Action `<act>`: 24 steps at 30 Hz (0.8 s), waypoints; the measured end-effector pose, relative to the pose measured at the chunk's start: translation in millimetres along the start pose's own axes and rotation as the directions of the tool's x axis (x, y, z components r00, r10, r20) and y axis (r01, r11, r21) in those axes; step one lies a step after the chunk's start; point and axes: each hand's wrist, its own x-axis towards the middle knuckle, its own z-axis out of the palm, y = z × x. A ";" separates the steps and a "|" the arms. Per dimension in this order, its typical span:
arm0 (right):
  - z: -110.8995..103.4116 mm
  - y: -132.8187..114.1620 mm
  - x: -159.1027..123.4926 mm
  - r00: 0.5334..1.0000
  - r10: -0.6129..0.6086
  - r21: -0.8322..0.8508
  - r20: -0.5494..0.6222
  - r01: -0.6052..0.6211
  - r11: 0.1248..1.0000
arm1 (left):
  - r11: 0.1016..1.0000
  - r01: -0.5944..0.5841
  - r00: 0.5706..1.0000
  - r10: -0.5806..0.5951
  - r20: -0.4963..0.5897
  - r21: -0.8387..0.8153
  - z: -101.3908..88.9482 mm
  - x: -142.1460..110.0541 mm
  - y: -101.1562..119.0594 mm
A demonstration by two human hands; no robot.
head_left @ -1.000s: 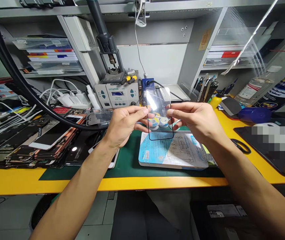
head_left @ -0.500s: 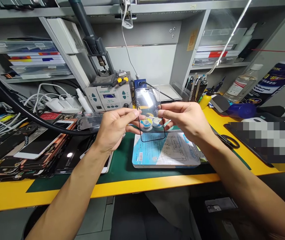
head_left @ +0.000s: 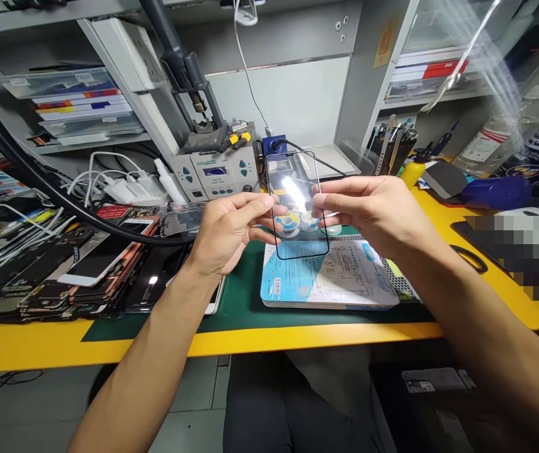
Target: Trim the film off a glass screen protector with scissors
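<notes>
Between my two hands I hold up a clear phone screen glass with a thin black border, tilted upright, a bright lamp reflection across it. My left hand pinches its left edge between thumb and fingers. My right hand pinches the right edge, also with thumb and fingertips. Through the glass show spools of wire or tape with blue and yellow labels. Below the glass a blue and white notebook lies on the green mat.
At left lie stacked phone parts with a white phone panel on top. A grey soldering station stands behind. A black cable arcs across the left. Scissors, a yellow bottle and a spray can are at right.
My view has shifted, so most things sit farther right or left of before. Both hands keep hold of the glass, which appears slightly higher and more to the right.
</notes>
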 end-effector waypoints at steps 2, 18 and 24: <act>0.6 0.1 0.8 1.000 0.008 0.020 -0.002 -0.008 1.000 | 1.000 -0.001 1.000 0.001 0.006 0.001 0.3 0.3 -0.2; -0.9 4.1 2.9 1.000 -0.023 0.052 0.015 0.022 0.998 | 1.000 -0.012 1.000 0.012 0.000 0.021 1.0 -0.3 -1.0; 0.2 0.8 0.9 1.000 -0.015 0.006 -0.015 0.015 1.000 | 1.000 -0.011 1.000 0.011 -0.002 0.022 0.4 -0.4 -0.8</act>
